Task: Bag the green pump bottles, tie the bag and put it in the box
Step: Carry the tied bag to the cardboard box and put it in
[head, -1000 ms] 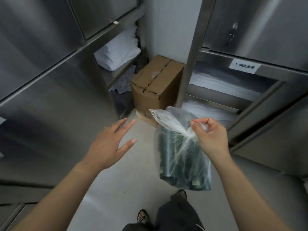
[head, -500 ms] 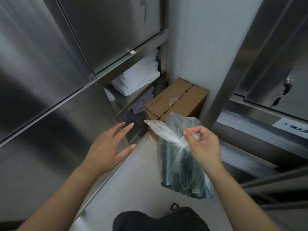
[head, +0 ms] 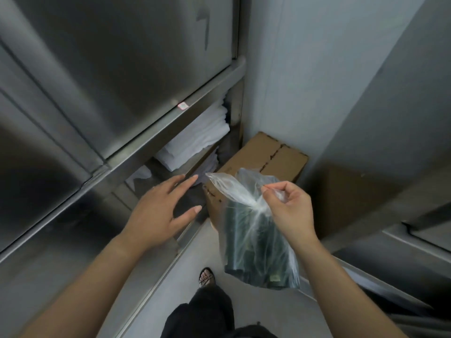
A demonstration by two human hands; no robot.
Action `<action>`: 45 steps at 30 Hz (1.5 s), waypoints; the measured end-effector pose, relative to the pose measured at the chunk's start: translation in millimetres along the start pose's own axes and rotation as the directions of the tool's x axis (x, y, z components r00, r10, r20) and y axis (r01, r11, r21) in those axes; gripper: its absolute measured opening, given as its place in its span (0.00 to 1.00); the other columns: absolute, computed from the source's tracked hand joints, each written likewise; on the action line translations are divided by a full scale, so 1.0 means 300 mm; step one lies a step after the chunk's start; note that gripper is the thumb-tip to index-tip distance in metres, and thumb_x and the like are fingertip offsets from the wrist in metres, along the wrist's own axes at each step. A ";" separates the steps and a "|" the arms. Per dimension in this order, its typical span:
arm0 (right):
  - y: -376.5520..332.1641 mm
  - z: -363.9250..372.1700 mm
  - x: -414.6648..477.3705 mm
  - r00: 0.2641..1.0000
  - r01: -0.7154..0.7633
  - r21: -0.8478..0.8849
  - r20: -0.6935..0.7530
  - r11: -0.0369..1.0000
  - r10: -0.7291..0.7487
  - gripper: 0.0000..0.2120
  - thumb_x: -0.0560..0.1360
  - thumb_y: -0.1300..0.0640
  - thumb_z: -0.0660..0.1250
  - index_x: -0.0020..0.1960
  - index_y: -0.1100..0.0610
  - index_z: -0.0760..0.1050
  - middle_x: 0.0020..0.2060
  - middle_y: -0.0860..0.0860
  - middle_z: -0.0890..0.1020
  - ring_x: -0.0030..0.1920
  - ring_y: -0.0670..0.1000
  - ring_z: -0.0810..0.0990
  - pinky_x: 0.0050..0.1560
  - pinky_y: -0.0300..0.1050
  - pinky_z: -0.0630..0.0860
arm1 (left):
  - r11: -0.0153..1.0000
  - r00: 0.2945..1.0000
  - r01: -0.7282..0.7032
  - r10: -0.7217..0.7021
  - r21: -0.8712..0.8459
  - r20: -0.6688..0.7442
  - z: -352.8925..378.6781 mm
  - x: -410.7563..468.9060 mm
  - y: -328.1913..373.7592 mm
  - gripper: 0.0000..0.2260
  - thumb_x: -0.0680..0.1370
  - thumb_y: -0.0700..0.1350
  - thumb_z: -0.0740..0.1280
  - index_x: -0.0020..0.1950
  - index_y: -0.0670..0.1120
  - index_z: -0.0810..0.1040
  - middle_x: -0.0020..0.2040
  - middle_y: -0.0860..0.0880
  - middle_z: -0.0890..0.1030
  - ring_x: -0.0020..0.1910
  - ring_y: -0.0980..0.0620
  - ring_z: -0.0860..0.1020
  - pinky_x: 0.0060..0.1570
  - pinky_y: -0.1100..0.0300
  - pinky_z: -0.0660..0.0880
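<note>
A clear plastic bag hangs in the air, its neck gathered and knotted. Inside it stand several dark green pump bottles. My right hand is shut on the bag's neck and carries it. My left hand is spread open with nothing in it, to the left of the bag. Behind the bag a brown cardboard box stands on the floor in the corner, with its top flaps closed.
Steel cabinet doors line the left side, with folded white towels on an open shelf below them. A steel cabinet rises at the right. My foot in a sandal stands on the grey floor.
The view has moved closer to the corner and tilted up. The bag and both hands have come nearer the cardboard box; my left hand now reaches toward the shelf beside the box.
</note>
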State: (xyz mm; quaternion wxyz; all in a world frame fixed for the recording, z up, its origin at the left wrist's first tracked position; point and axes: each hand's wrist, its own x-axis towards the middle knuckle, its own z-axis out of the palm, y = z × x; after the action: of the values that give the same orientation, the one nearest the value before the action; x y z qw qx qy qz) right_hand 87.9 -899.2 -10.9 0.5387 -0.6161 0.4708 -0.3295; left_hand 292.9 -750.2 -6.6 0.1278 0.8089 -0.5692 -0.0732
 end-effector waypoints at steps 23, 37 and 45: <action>-0.142 0.060 0.859 0.943 0.082 -0.032 -0.319 0.996 -0.088 0.07 0.72 0.61 0.70 0.36 0.53 0.77 0.32 0.45 0.80 0.30 0.35 0.75 0.35 0.26 0.70 | 0.958 0.965 -0.255 0.261 -0.134 0.028 0.029 0.985 -0.069 0.31 0.73 0.69 0.49 0.74 0.61 0.50 0.74 0.54 0.61 0.72 0.54 0.62 0.66 0.56 0.63; 0.190 0.010 1.307 0.953 -0.154 -0.179 -0.286 0.972 0.098 0.04 0.74 0.57 0.68 0.42 0.57 0.78 0.37 0.47 0.80 0.40 0.44 0.78 0.43 0.40 0.73 | 0.942 0.977 -0.114 0.163 -0.315 0.136 0.352 1.412 0.016 0.30 0.73 0.67 0.53 0.73 0.57 0.59 0.71 0.53 0.66 0.68 0.54 0.66 0.60 0.60 0.68; 0.439 0.024 1.527 0.941 -0.198 -0.197 -0.312 0.960 0.130 0.05 0.74 0.58 0.67 0.40 0.54 0.74 0.39 0.51 0.80 0.43 0.51 0.79 0.44 0.42 0.73 | 0.916 0.971 -0.010 0.104 -0.402 0.215 0.576 1.571 0.021 0.27 0.74 0.64 0.56 0.72 0.56 0.61 0.71 0.53 0.66 0.68 0.55 0.65 0.61 0.61 0.65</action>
State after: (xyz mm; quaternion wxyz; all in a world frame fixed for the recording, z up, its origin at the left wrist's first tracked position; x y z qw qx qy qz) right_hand 220.4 -1321.9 -187.2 0.4145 -0.5753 0.6303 -0.3161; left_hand 402.4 -1216.4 -157.4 0.2243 0.7348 -0.5769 -0.2774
